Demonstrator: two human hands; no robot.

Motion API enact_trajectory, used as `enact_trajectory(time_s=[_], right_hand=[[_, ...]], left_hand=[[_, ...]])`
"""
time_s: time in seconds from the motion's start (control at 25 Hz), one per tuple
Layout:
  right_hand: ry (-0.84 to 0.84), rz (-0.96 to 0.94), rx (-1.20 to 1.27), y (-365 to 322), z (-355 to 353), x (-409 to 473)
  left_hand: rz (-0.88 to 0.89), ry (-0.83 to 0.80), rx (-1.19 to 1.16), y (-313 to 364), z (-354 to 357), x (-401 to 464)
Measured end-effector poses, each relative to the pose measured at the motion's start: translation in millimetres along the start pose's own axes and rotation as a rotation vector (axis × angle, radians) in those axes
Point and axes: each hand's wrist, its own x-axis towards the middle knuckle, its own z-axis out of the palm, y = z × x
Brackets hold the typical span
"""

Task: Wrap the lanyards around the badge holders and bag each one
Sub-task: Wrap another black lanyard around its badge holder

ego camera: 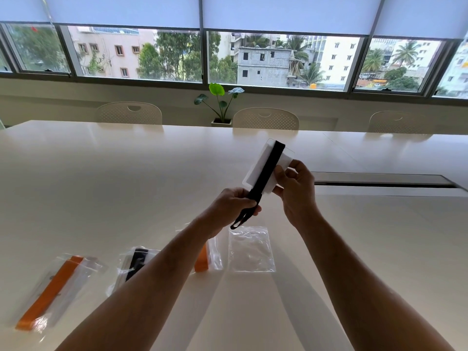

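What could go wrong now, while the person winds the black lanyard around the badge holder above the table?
1. The left hand pinches the black lanyard near its loose end; if the grip slackens, the turns may spring off the badge holder.
2. The right hand holds only one edge of the holder, so it could twist or drop.
3. The empty clear bag lies flat and unheld; it may slide when the bundle is pushed in.

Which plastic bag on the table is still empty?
The clear bag below the hands, rightmost in the row; the other three already hold wrapped orange or black lanyards.
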Motion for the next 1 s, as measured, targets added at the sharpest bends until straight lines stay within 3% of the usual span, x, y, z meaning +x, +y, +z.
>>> enact_trajectory(time_s=[0.24, 0.44, 0.64, 1.0], right_hand=[[0.045, 0.016, 0.028, 1.3, -3.7, 2.9], [0.114, -0.019, -0.04, 5.4, -3.8, 3.9], [0.19, -0.15, -0.296, 10.0, -8.7, 5.3], [0.03, -0.234, -0.596, 26.3, -17.9, -9.9]], left_hand=[[-0.003, 0.043, -0.065, -3.1, 9.7, 0.0], [0.086, 0.044, 0.066, -9.7, 18.5, -4.0], [0.008, -0.019, 0.046, -4.5, 22.4, -12.1], [0.023, -0.032, -0.143, 24.1, 17.1, -22.2]])
